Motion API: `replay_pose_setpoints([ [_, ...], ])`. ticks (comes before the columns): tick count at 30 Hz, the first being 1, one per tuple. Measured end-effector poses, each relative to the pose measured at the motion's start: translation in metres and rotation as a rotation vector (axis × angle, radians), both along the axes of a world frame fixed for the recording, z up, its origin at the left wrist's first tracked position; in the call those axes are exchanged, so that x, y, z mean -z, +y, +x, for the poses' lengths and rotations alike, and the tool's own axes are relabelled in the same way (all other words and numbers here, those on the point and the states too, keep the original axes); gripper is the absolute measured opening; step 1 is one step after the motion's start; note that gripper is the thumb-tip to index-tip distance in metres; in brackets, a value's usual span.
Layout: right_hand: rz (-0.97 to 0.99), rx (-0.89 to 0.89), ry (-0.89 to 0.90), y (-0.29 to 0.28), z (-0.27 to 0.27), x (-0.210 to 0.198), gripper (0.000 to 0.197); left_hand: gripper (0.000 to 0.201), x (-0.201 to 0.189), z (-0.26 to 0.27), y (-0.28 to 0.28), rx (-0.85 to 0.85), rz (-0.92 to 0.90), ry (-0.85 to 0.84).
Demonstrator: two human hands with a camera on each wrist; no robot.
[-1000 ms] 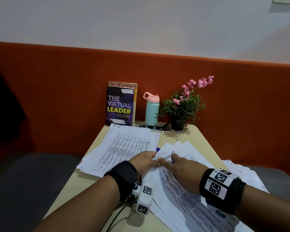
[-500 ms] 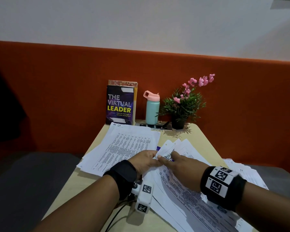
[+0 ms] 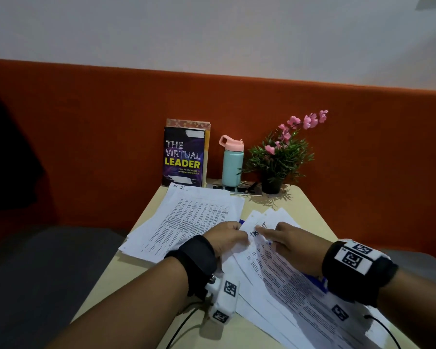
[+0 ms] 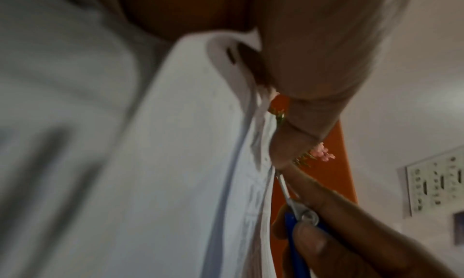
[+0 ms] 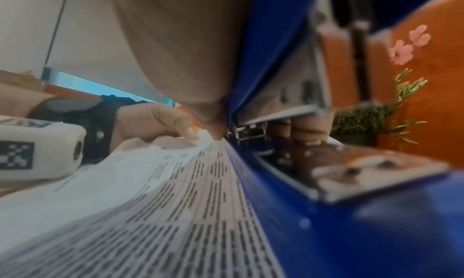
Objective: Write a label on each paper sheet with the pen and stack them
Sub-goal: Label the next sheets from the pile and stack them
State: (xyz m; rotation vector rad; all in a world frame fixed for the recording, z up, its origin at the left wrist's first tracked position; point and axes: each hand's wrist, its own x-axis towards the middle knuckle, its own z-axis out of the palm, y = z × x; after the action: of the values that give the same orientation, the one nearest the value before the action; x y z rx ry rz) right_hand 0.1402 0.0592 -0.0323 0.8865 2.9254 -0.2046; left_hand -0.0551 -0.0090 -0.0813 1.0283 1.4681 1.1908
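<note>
Printed paper sheets (image 3: 287, 285) lie fanned out on the right of the table. The top sheet has a handwritten label (image 3: 258, 232) near its far corner. My left hand (image 3: 238, 230) pinches that sheet's left edge, as the right wrist view (image 5: 175, 127) also shows. My right hand (image 3: 282, 238) rests on the fan, its forefinger stretched onto the label. Its other fingers hold a blue tool with metal parts (image 4: 296, 248), which looks like a stapler (image 5: 326, 212). A second stack of sheets (image 3: 191, 217) lies to the left. I cannot make out a pen.
At the back of the small beige table (image 3: 305, 205) stand a book (image 3: 183, 157), a teal bottle with a pink lid (image 3: 232, 165) and a potted plant with pink flowers (image 3: 280, 157). An orange backrest runs behind. More sheets hang over the table's right edge (image 3: 378, 331).
My right forefinger has slid a little farther along the top sheet's corner, uncovering more of the handwriting. The left hand keeps its pinch in the same place.
</note>
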Motion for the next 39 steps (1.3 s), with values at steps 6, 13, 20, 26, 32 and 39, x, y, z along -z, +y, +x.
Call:
replay_pose_setpoints([
  [6, -0.066, -0.004, 0.018, -0.004, 0.007, 0.008, 0.051, 0.04, -0.029, 0.006, 0.018, 0.093, -0.2, 0.692],
  [13, -0.069, 0.034, -0.019, -0.002, 0.003, 0.01, 0.051, 0.033, -0.048, 0.046, 0.03, 0.083, -0.221, 0.815],
  [20, -0.048, 0.057, 0.019, 0.0, 0.022, 0.001, 0.049, 0.021, 0.0, 0.039, 0.033, -0.11, -0.119, 0.384],
  [26, 0.034, -0.035, -0.073, -0.011, 0.029, 0.0, 0.049, 0.015, -0.001, 0.037, 0.007, -0.158, 0.059, 0.044],
  [32, 0.084, -0.051, -0.087, -0.013, 0.021, 0.002, 0.049, 0.044, 0.033, 0.025, 0.026, -0.161, 0.046, -0.047],
  [39, 0.128, -0.061, -0.134, -0.017, 0.015, -0.003, 0.049, 0.021, 0.005, 0.035, -0.002, -0.101, 0.11, -0.131],
])
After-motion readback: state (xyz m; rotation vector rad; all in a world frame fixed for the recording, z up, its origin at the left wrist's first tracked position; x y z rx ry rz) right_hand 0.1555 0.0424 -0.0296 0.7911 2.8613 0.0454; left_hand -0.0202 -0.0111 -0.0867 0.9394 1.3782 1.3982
